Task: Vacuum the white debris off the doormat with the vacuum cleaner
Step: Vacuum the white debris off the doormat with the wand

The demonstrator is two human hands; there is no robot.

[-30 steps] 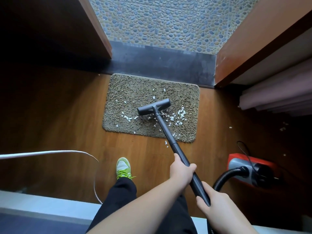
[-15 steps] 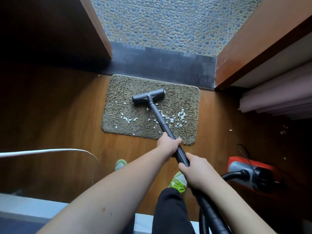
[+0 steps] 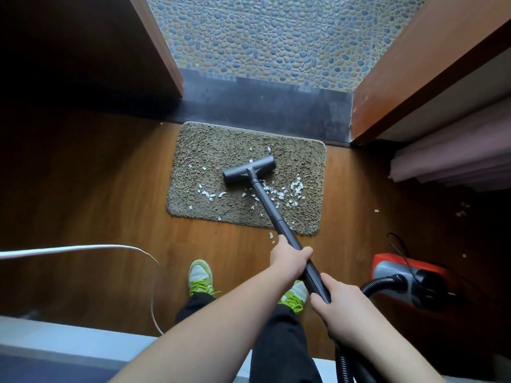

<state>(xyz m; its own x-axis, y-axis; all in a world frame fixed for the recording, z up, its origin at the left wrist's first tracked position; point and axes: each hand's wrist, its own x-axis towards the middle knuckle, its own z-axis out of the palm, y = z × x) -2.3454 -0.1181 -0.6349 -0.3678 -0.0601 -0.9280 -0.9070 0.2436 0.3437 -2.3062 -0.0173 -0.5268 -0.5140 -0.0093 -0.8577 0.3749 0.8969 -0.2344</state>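
A shaggy olive doormat [image 3: 304, 161] lies on the wooden floor before a dark threshold. White debris [image 3: 290, 193] is scattered over its near half, mostly to the right of the wand. The black vacuum head [image 3: 249, 170] rests on the mat's middle. Its black wand [image 3: 272, 211] slants down to me. My left hand [image 3: 289, 258] grips the wand higher up, and my right hand [image 3: 336, 305] grips it just below, near the hose.
The red and grey vacuum body [image 3: 409, 280] sits on the floor at right, joined by a black ribbed hose [image 3: 378, 284]. A white cable [image 3: 83, 248] curves at left. My green shoes [image 3: 200, 275] stand near the mat. Wooden door frames flank the pebble-tiled floor [image 3: 276, 37].
The vacuum head was pushed toward the mat's far edge, then pulled back to the middle. My hands and the wand drew back toward me.
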